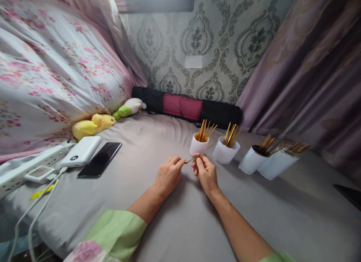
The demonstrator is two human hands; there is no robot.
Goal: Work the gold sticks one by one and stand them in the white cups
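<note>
A thin brown stick (208,147) slants up to the right between my hands. My left hand (168,174) is closed, pinching its lower end between thumb and finger. Further along, my right hand (205,173) pinches the same stick, its fingers curled in. Just beyond my hands stands a white cup (199,146) with several thin golden-brown sticks upright in it. To its right a wider white cup (225,153) holds similar sticks. Two more white-wrapped containers, one tilted-looking (250,162) and one taller (276,167), also have sticks poking out.
On the left lie a black phone (100,159), a white power bank (81,151) and a power strip (36,165) with cables. Plush toys (94,125) rest by the floral cloth. A black and maroon roll (182,105) lies along the wall. A dark flat object (349,195) is far right.
</note>
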